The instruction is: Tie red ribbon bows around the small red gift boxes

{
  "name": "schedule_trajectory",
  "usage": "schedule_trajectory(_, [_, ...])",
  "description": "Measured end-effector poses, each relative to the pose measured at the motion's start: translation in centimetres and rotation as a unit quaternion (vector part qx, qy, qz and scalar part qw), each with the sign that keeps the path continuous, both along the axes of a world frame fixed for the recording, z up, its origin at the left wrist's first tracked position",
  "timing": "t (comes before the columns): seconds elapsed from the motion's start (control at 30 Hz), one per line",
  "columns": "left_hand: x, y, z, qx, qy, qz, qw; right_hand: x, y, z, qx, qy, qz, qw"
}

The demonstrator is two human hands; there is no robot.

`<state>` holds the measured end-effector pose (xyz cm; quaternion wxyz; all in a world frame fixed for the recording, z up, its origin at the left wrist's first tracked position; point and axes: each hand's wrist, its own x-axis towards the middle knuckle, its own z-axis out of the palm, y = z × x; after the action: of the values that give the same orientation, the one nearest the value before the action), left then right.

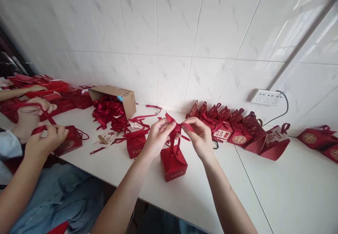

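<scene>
Between my hands, a dark red ribbon (174, 134) is looped into a bow shape above a small red gift box (174, 165). My left hand (161, 133) pinches the bow's left side between thumb and fingers. On the other side, my right hand (198, 135) pinches the right part of the ribbon. The box stands upright on the white table, with ribbon hanging down to its folded top. Left of it sits another red box (135, 146) with ribbon lying over its top.
A cardboard box (130, 103) lies on its side, spilling red ribbons (109, 112). Several red boxes (239, 133) line the wall at right, below a power strip (264, 97). At left, a co-worker's hands (50, 139) hold ribbon beside a red box (70, 140).
</scene>
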<state>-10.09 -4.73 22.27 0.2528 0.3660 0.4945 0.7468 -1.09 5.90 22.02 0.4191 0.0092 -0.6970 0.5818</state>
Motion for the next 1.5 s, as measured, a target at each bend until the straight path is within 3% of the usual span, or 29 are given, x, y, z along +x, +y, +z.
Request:
schedule_trajectory(0.13, [-0.3, -0.1, -0.2, 0.029, -0.057, 0.000, 0.998, 0.6, 0.3, -1.0, 0.107, 0.032, 0.011, 0.994])
schedule_trajectory(0.27, [-0.5, -0.3, -0.2, 0.008, 0.018, 0.018, 1.000, 1.1, 0.5, -2.2, 0.206, -0.001, 0.016, 0.978])
schedule_trajectory(0.43, [-0.3, -0.6, 0.3, -0.033, 0.177, 0.025, 0.983, 0.8, 0.4, -2.8, 0.149, -0.019, 0.005, 0.989])
schedule_trajectory(0.6, [-0.3, -1.3, 1.0, -0.078, 0.298, 0.009, 0.951, 0.4, 0.3, -3.1, 0.044, -0.035, 0.057, 0.997])
schedule_trajectory(0.67, [-0.4, -1.6, 1.1, -0.088, 0.326, 0.007, 0.941, 0.5, 0.2, -3.1, 0.068, -0.060, 0.032, 0.995])
schedule_trajectory(0.8, [-0.3, -2.0, 0.8, -0.086, 0.364, 0.007, 0.927, 0.7, 0.1, -3.1, 0.196, -0.079, -0.081, 0.974])
schedule_trajectory(0.9, [-0.2, -1.9, 0.2, -0.049, 0.381, 0.015, 0.923, 0.9, -0.1, -3.1, 0.215, -0.093, -0.098, 0.967])
schedule_trajectory(1.07, [-0.4, -1.7, -0.8, 0.019, 0.400, 0.031, 0.916, 1.4, -0.4, -3.0, 0.105, -0.113, -0.001, 0.988])
schedule_trajectory(1.17, [-0.5, -1.5, -0.9, 0.071, 0.410, 0.039, 0.908, 1.4, -0.4, -3.1, -0.058, -0.091, 0.105, 0.989])
schedule_trajectory(1.23, [-0.4, -1.4, -1.0, 0.096, 0.416, 0.042, 0.903, 0.9, -0.5, -3.3, -0.174, -0.069, 0.133, 0.973])
schedule_trajectory(1.37, [0.0, -1.1, -1.4, 0.096, 0.403, 0.059, 0.908, -0.6, -1.0, -3.4, -0.300, -0.037, 0.076, 0.950])
schedule_trajectory(1.5, [0.7, -1.6, -2.9, 0.102, 0.273, 0.169, 0.942, -0.8, -0.6, -3.9, -0.307, -0.006, -0.012, 0.952])
